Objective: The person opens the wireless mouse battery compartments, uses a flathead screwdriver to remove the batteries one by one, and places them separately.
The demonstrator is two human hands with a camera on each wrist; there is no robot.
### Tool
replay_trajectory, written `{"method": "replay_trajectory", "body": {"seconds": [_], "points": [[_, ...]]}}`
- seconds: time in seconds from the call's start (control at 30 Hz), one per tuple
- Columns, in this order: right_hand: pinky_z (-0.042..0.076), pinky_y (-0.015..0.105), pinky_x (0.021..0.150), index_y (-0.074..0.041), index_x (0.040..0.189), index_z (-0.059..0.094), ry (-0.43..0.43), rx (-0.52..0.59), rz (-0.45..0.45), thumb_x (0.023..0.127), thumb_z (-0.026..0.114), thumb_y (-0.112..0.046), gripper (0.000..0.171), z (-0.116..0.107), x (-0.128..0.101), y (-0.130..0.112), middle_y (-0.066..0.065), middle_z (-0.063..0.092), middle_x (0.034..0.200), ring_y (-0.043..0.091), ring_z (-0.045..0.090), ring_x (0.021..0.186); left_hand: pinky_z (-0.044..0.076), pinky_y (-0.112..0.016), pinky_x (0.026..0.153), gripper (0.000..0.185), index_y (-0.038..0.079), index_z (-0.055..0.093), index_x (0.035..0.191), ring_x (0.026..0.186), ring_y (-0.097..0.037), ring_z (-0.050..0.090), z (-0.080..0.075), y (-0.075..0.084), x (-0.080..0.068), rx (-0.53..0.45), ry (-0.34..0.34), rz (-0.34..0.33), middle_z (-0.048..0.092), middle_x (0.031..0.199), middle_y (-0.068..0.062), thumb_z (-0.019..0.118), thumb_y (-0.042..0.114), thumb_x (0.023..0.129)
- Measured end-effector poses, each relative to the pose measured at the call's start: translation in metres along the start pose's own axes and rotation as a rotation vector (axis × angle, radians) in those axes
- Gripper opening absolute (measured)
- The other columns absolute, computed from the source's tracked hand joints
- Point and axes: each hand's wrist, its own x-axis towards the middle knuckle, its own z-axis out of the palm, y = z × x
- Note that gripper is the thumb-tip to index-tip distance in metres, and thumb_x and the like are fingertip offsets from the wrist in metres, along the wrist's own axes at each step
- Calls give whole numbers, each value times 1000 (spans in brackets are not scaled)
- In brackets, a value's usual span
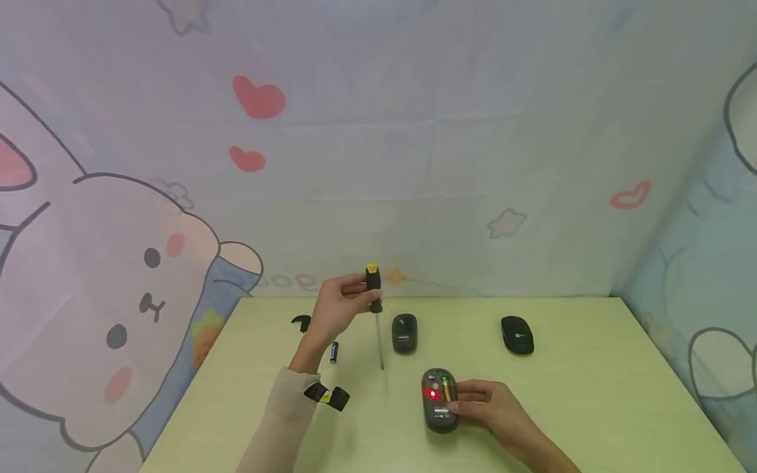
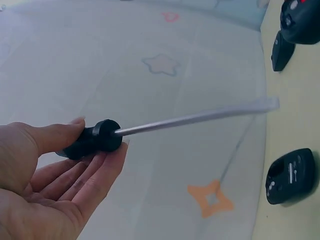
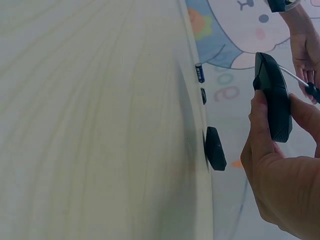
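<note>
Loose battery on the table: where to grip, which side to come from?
I'd pinch the loose battery at mid-length across its long sides, coming from above and slightly right. It's a slim cylinder lying on its side, long axis roughly front to back, and in the head view the wrist of the left hand passes close on its left.

the left hand [image 1: 343, 303] is partly hiding the screwdriver [image 1: 377, 318]; print [image 1: 441, 410] on the upturned mouse [image 1: 436, 402] is looking illegibly small; head view is cropping the worktop [image 1: 597, 394].
</note>
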Motion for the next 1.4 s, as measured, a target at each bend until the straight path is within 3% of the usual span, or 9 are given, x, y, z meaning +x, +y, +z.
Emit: {"method": "replay_trajectory", "body": {"seconds": [0.4, 0.77, 1.0, 1.4], "points": [[66, 38, 94, 16, 141, 52, -19, 21, -16, 91, 83, -16, 67, 5, 2, 1, 16, 75, 121, 20, 76, 106, 68, -38, 88, 43, 10, 70, 132, 103, -30, 79, 23, 23, -16, 92, -16, 127, 77, 118, -18, 83, 17, 92], [66, 39, 94, 15, 139, 54, -53, 33, -53, 93, 81, -16, 62, 6, 2, -3, 12, 76, 120, 19, 75, 105, 67, -27, 80, 37, 17, 72, 126, 96, -25, 80, 57, 30, -39, 138, -29, 271, 81, 109, -10, 84, 14, 90], [67, 38, 92, 15, 139, 55, -64, 41, -63, 93, 80, -15, 61, 7, 3, -4, 13, 76, 120, 19, 76, 105, 67, -26, 77, 34, 12, 72, 121, 89, -21, 80, 70, 35, -45, 117, -41, 408, 81, 104, -12, 85, 11, 89], [66, 38, 93, 13, 140, 56, -43, 17, -51, 94, 80, -17, 61, 9, 4, -7, 14, 75, 123, 19, 74, 107, 66, -22, 79, 35, 8, 66, 121, 93, -25, 81, 84, 27, -55, 143, -137, 525, 81, 106, -13, 83, 6, 90]]}}
